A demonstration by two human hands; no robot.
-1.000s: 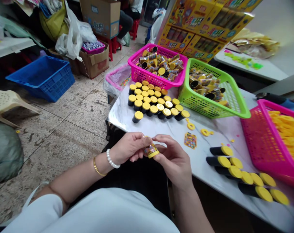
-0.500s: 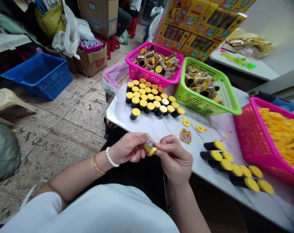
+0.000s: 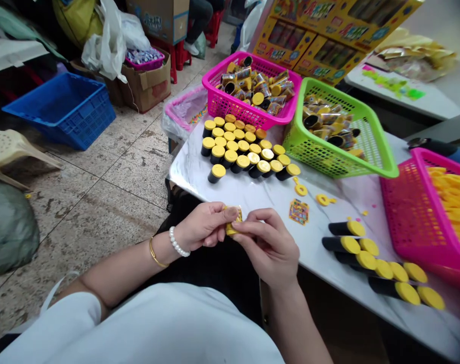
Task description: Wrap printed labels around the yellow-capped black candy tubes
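Observation:
My left hand and my right hand meet over my lap at the near table edge, both pinching one small yellow-capped container with a printed label. Fingers hide most of it. A pearl bracelet and a gold bangle circle my left wrist. On the white table, just beyond my hands, stands a cluster of black yellow-capped containers. A loose printed sticker and loose yellow caps lie to the right of my hands.
A pink basket and a green basket hold labelled containers; a pink basket at right holds yellow parts. Capped black tubes lie at the near right. On the floor: blue crate, cardboard boxes, bags. A person sits at the far back.
My hands have turned the small container between the fingers, so less of its label shows now. They stay in about the same place; the camera view has shifted slightly.

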